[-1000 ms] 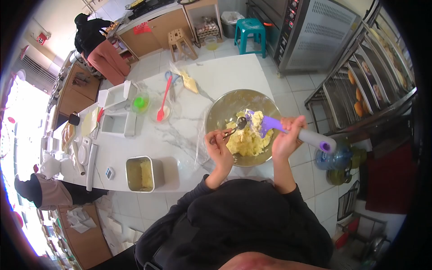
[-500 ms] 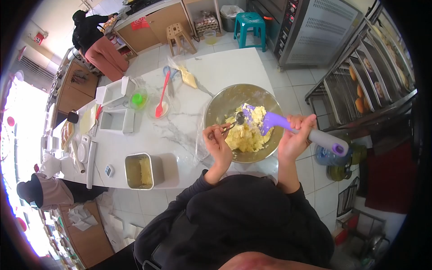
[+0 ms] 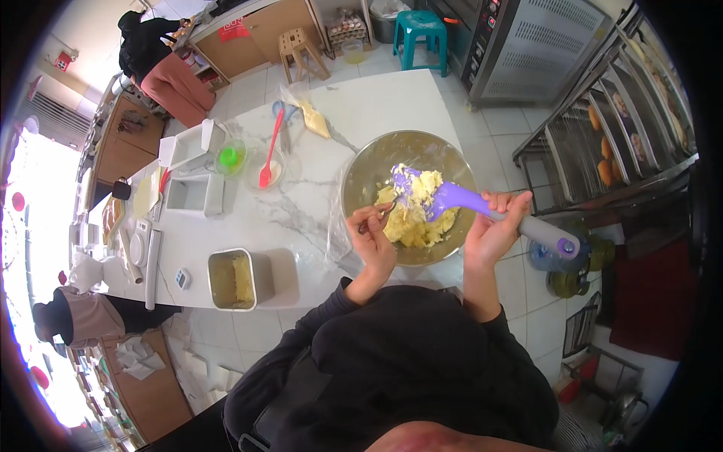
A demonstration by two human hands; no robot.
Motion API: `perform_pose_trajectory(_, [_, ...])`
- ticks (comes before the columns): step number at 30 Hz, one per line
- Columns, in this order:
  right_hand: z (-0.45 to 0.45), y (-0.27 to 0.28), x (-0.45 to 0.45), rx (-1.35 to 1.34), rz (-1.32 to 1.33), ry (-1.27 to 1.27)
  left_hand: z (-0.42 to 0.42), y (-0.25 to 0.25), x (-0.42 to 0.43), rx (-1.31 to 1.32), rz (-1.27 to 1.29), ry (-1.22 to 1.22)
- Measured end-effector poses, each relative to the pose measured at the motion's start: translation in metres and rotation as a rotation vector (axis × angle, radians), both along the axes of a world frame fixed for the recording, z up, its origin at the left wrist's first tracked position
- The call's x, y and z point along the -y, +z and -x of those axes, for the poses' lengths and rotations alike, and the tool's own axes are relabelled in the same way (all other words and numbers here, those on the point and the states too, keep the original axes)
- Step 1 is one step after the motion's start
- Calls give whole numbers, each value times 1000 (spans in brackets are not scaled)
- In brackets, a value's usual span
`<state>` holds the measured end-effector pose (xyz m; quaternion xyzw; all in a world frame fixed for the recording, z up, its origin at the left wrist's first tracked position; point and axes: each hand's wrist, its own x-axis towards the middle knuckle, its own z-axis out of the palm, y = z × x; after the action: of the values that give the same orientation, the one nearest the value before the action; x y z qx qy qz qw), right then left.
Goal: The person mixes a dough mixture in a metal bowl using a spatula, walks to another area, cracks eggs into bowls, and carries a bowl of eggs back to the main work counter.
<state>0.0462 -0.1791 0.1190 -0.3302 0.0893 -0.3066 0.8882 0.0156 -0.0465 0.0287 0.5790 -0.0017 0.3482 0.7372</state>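
Observation:
A large steel bowl (image 3: 355, 177) near the table's edge holds a lumpy yellow mash (image 3: 414, 230). Over it, my right hand (image 3: 491, 230) grips the grey handle of a purple masher (image 3: 461, 197), whose head is tilted and caked with mash. My left hand (image 3: 373, 239), at the bowl's left side, pinches a small metal spoon (image 3: 389, 209). The spoon's tip is against the masher's head, mostly hidden by mash. Clear plastic (image 3: 339, 226) lies beside the bowl.
On the marble table (image 3: 316, 196) are a loaf tin (image 3: 260, 279), a timer (image 3: 182, 279), a red spatula (image 3: 271, 151), a filled piping bag (image 3: 315, 120) and white tins (image 3: 215, 194). Two people (image 3: 162, 64) work nearby. A tray rack (image 3: 580, 151) stands at right.
The spoon's bowl, visible before beside the masher's head, is now mostly hidden at its mash. The masher's head has shifted slightly left. My view has tilted slightly.

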Motion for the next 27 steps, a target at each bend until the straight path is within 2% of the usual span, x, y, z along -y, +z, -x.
perform_pose_trajectory(3, [-2,-9,-12,-13,83,-58,-1,1,2,3,56,3])
perform_pose_trajectory(6, [-10,-25,-15,-26,133,-90,6,-4,4,-5,-37,-43])
perform_pose_trajectory(9, [-18,-22,7,56,151,-2,17,1,-6,34,-469,-201])
perform_pose_trajectory(13, [-12,8,45,283,271,260,14,13,-26,176,-724,-636])
perform_pose_trajectory(14, [-8,16,44,292,361,265,16,15,-27,176,-729,-663])
perform_pose_trajectory(18, [4,-2,27,458,441,361,16,14,-28,207,-773,-728])
perform_pose_trajectory(22, [-7,-25,11,395,516,265,17,7,-30,220,-783,-722])
perform_pose_trajectory(25, [-9,-2,19,387,534,329,17,10,-32,213,-759,-737])
perform_pose_trajectory(27, [-4,13,20,443,442,371,17,6,-33,204,-761,-742])
